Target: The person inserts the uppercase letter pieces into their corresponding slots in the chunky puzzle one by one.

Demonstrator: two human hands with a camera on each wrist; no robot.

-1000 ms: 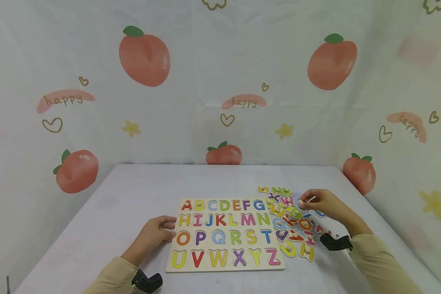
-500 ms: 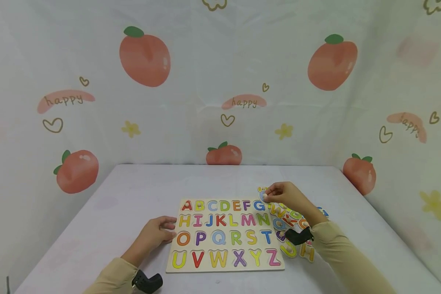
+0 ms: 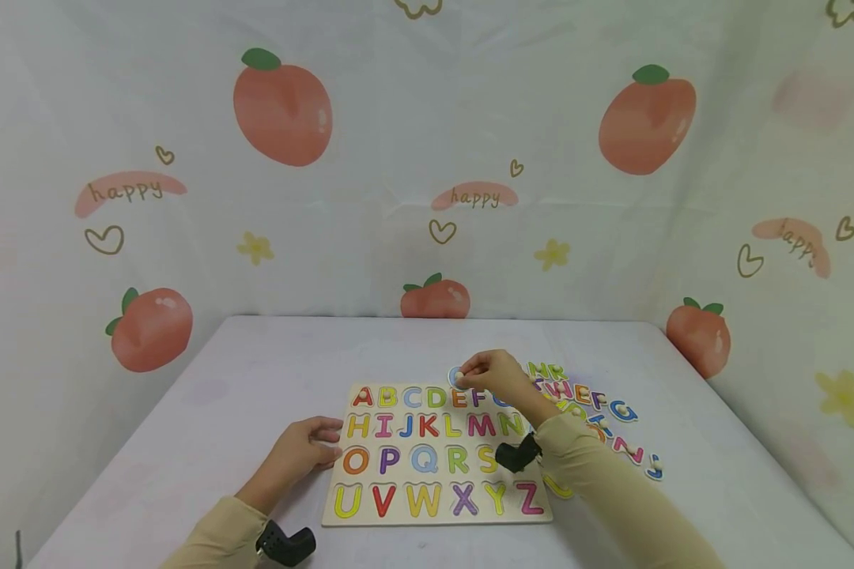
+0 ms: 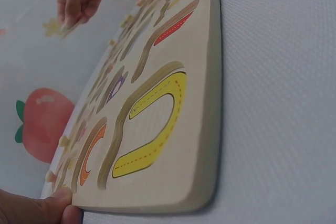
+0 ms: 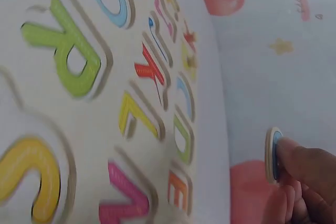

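Observation:
My right hand (image 3: 494, 375) pinches a light blue letter puzzle piece (image 3: 455, 375) by its knob, above the top edge of the wooden alphabet board (image 3: 380, 522) near D and E. The right wrist view shows the piece (image 5: 272, 156) edge-on, between thumb and fingers, away from the board surface. My left hand (image 3: 302, 450) rests at the board's left edge, relaxed fingers and thumb touching it. In the left wrist view, fingertips (image 4: 62, 196) lie right at that edge. Knobbed letters A (image 3: 362, 397) and B (image 3: 387, 397) sit in their top-row recesses.
Loose knobbed letter pieces lie right of the board, including F (image 3: 598, 400), G (image 3: 622, 410) and J (image 3: 654, 468). My right forearm (image 3: 612, 482) covers part of this pile and the board's right side. A printed curtain (image 3: 370, 197) hangs behind the white table (image 3: 270, 356).
My right hand has moved left from the loose pieces to over the board's top edge, carrying the light blue letter piece. My left hand has stayed at the board's left edge.

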